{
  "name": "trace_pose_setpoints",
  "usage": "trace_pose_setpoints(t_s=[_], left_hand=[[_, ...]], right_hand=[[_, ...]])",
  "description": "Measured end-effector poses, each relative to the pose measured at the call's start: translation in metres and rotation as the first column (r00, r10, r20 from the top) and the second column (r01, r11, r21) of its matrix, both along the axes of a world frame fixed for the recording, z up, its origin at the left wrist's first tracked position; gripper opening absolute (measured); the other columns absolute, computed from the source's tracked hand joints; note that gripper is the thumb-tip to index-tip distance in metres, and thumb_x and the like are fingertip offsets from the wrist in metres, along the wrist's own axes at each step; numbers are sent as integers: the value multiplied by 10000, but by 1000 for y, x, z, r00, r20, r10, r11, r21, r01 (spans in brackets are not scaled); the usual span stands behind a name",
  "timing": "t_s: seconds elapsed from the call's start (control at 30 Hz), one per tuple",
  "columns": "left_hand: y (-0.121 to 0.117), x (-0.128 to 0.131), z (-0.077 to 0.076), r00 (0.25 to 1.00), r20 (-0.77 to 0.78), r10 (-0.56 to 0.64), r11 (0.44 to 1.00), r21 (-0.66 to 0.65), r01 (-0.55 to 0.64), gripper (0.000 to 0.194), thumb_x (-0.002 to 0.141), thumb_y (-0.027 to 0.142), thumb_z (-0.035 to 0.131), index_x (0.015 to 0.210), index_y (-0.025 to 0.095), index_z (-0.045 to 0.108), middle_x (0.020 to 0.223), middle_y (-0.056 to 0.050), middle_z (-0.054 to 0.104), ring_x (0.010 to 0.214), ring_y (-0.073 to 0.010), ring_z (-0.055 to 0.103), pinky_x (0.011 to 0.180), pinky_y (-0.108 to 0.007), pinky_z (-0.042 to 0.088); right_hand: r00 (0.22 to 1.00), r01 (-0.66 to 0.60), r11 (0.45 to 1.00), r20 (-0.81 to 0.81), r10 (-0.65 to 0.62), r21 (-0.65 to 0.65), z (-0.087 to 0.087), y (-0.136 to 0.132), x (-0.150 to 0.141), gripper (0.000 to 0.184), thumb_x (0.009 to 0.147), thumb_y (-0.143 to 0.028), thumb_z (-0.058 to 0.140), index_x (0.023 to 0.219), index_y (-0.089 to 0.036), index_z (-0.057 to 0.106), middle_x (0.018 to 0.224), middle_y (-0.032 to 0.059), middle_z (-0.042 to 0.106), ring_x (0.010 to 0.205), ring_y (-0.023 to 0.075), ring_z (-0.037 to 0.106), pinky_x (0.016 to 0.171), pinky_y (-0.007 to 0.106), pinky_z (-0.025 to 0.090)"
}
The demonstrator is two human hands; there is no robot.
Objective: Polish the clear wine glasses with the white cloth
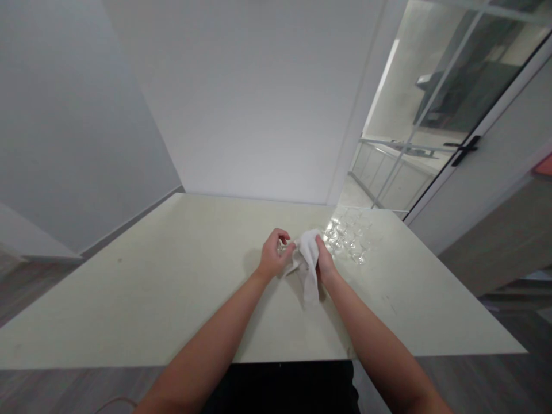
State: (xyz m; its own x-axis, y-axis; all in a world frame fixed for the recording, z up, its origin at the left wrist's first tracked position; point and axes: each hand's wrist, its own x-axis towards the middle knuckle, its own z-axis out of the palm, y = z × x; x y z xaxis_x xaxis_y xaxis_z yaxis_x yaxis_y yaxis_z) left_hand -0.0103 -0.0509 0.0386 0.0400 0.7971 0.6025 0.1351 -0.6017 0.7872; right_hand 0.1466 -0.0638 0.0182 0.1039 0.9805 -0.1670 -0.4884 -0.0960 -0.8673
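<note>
Above the middle of the table, my left hand (272, 256) is closed around a small clear glass (282, 247), of which only a bit shows between the fingers. My right hand (324, 263) grips a white cloth (309, 250), which is bunched at the glass's right end and hangs down toward the tabletop. How far the cloth goes into or around the glass is hidden. Just beyond my right hand, several clear stemmed glasses (347, 236) stand or lie close together; their outlines overlap too much to tell each one apart.
The pale table (150, 287) meets a white wall (250, 115) at its back edge. To the right is a glass-paned door (405, 115) with a black handle (466, 150). The table's front edge runs close to my body.
</note>
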Motion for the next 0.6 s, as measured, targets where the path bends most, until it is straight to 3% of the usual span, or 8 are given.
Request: trace_pose_setpoints(t_s=[0.07,0.13,0.2,0.27,0.37,0.43,0.5,0.6], left_hand=[[-6,-1,0,986,-168,9,983,181,22,247,780,435,644,826,203,573,827,-48,603,739,-162,536,685,-301,447],[-6,-2,0,978,-205,47,981,194,-6,221,817,421,605,788,205,567,780,-32,586,684,-150,504,657,-290,425],[-1,-2,-2,988,-139,68,996,74,-58,241,860,428,546,768,206,562,710,-7,555,630,-137,477,616,-271,398],[7,-2,-4,998,-13,59,990,-129,-61,318,871,479,516,722,201,556,643,7,524,600,-133,471,583,-257,378],[17,1,-6,986,169,16,898,-437,60,448,846,585,497,636,190,536,576,10,489,541,-126,455,526,-246,350],[18,2,-7,975,223,-20,835,-533,139,498,847,631,452,633,188,529,563,10,475,506,-119,429,492,-240,323],[13,2,-6,976,212,-40,870,-473,139,483,860,634,424,715,192,552,614,3,506,536,-125,447,501,-238,338],[1,-2,-3,995,35,-94,988,-118,97,411,824,607,514,846,205,597,806,-50,600,729,-169,538,649,-284,440]], right_hand=[[999,-24,996,-50,20,-91,-1,0,-1,511,810,-652,572,959,-176,681,889,89,739,825,251,684,732,359,561],[999,-36,997,-19,35,-75,0,-2,-1,492,789,-636,609,941,-174,680,884,84,735,814,239,677,737,344,552],[994,-13,999,112,8,46,3,-6,-2,451,742,-573,698,978,-190,663,906,58,725,808,216,660,753,322,538],[951,9,978,301,-74,210,8,-12,-2,465,678,-476,787,1033,-218,631,908,20,701,795,193,630,761,302,519],[827,-16,906,515,-226,424,16,-20,-2,513,612,-384,843,1050,-234,620,950,6,663,853,188,596,828,298,490],[788,-18,874,545,-287,485,20,-22,-1,469,623,-377,833,1022,-231,633,970,12,653,886,194,586,859,301,476],[810,23,884,509,-290,467,20,-19,1,392,677,-412,789,985,-223,638,915,9,654,843,190,582,817,296,480],[903,146,946,351,-247,288,15,-11,2,339,765,-502,682,931,-209,638,807,5,654,736,178,573,701,286,483]])
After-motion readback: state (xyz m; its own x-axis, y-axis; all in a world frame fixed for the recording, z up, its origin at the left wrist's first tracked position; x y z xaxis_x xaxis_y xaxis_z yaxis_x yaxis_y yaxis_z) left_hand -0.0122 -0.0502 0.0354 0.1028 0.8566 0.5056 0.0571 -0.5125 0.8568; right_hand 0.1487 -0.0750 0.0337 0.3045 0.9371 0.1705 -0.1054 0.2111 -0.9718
